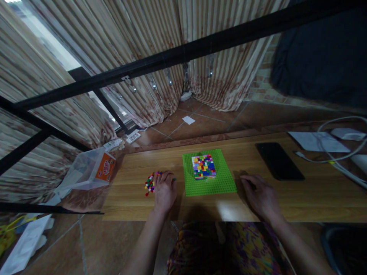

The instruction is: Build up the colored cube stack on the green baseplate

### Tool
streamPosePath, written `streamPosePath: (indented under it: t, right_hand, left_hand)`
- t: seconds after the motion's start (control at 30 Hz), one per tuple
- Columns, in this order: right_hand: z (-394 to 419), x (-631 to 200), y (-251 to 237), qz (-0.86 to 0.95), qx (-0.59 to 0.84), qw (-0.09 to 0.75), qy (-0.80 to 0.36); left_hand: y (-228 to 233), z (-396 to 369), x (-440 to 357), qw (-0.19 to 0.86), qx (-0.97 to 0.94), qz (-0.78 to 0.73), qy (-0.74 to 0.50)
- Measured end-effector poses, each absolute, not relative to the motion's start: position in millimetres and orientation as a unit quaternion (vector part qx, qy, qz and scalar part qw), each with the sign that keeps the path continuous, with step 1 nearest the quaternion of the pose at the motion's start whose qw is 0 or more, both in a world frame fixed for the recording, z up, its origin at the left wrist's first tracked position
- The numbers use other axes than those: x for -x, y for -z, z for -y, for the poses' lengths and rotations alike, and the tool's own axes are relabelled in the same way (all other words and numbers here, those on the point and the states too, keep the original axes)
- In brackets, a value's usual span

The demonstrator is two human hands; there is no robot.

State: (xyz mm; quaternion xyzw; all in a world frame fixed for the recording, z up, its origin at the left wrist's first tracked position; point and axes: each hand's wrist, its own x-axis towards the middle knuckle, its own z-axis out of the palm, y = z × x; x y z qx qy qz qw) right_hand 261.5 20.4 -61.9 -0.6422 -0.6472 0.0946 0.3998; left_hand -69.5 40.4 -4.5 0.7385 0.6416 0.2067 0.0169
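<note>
A green studded baseplate [213, 183] lies on the wooden table [258, 206]. On its far half stands a block of small multicoloured bricks [203, 166]. Left of the plate is a loose pile of small coloured bricks [150, 183]. My left hand [164, 190] rests over the right side of that pile, fingers curled down onto the bricks; I cannot see whether it grips one. My right hand [259, 194] lies flat on the table just right of the baseplate, fingers relaxed and holding nothing.
A black phone [279, 160] lies right of the baseplate. White cables [338, 158] and papers [318, 141] sit at the far right. A clear plastic bag with an orange box [91, 168] lies off the table's left end. Black frame bars [183, 53] and curtains stand behind.
</note>
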Motion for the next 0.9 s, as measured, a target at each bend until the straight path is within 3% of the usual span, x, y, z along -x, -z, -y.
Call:
streamPosePath:
  t: [0.23, 0.43, 0.9]
  right_hand:
    - [-20, -261, 60, 0.645, 0.645, 0.396, -0.106]
    - [-20, -261, 60, 0.642, 0.649, 0.393, -0.106]
    - [-20, -260, 60, 0.643, 0.646, 0.4, -0.1]
  left_hand:
    - [1, -45, 42, 0.172, -0.694, -0.627, -0.31]
    - [-7, -54, 20, 0.231, -0.679, -0.599, -0.357]
    - [-22, -81, -14, 0.167, -0.734, -0.574, -0.322]
